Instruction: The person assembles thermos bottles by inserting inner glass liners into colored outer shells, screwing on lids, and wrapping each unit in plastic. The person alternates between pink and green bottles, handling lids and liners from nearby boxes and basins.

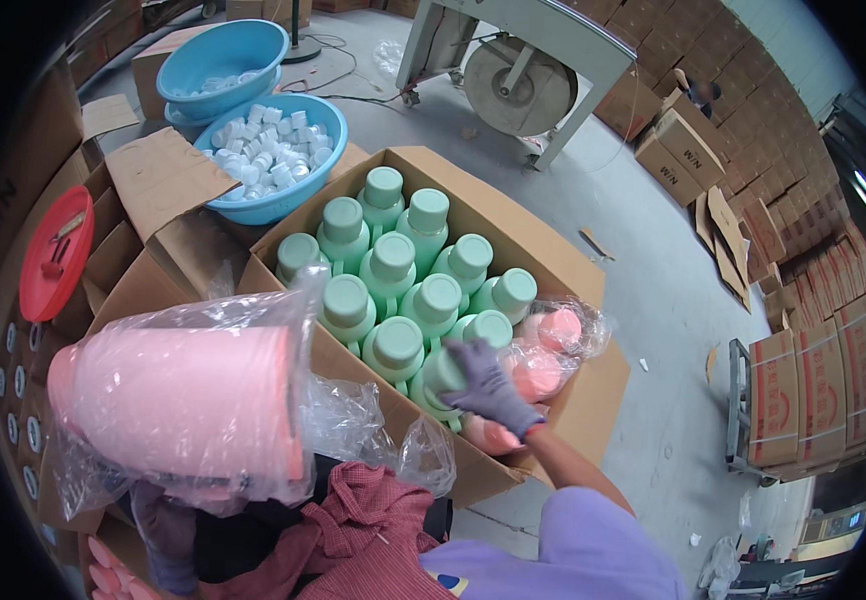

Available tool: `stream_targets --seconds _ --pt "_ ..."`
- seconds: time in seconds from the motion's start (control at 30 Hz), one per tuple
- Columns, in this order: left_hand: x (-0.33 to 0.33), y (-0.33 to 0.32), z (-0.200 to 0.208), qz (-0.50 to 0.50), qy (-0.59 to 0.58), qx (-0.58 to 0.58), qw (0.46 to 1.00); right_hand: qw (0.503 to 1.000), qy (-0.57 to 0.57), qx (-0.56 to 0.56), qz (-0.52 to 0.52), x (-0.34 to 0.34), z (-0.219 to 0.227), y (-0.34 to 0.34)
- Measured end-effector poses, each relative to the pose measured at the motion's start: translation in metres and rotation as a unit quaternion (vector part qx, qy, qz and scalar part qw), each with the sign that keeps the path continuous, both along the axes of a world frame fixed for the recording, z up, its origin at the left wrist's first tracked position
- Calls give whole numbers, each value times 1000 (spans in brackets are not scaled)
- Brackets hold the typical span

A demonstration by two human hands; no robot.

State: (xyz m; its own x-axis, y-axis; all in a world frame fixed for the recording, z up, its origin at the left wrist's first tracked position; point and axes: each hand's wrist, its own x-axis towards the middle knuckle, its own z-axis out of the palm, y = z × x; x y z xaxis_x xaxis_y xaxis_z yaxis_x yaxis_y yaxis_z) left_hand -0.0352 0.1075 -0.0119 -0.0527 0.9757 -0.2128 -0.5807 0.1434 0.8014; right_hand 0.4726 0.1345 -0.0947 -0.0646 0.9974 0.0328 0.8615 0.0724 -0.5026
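Note:
A large pink jug (pixel 178 405) in a clear plastic bag is held up close at the left. My left hand (pixel 160 508) is under it, its fingers mostly hidden by the jug and the bag. My right hand (pixel 493 385), in a grey-purple glove, is closed around the top of a mint-green jug (pixel 437 388) at the near side of an open cardboard box (pixel 563 255). That jug and the fingers are slightly blurred. Several lidded green jugs (pixel 393 262) stand upright in the box. Bagged pink jugs (pixel 536 370) fill its right end.
Behind the box, a blue basin (pixel 338 120) holds many white caps; another blue basin (pixel 278 45) stands farther left. A red tray (pixel 28 270) with tools is at the left. Crumpled plastic (pixel 348 420) lies near me. A wheeled machine (pixel 593 60) and stacked cartons (pixel 783 390) stand beyond.

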Motion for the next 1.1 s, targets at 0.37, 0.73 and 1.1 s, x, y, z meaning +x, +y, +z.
stream_targets --seconds 0.37,0.73,1.1 --pt "73 37 -44 3 560 315 766 556 722 -368 -185 18 -43 -12" --pt "161 71 -24 -216 37 -47 974 585 785 158 -129 71 218 -58" --pt "371 35 -137 -278 388 89 874 882 98 438 -142 35 235 -61"
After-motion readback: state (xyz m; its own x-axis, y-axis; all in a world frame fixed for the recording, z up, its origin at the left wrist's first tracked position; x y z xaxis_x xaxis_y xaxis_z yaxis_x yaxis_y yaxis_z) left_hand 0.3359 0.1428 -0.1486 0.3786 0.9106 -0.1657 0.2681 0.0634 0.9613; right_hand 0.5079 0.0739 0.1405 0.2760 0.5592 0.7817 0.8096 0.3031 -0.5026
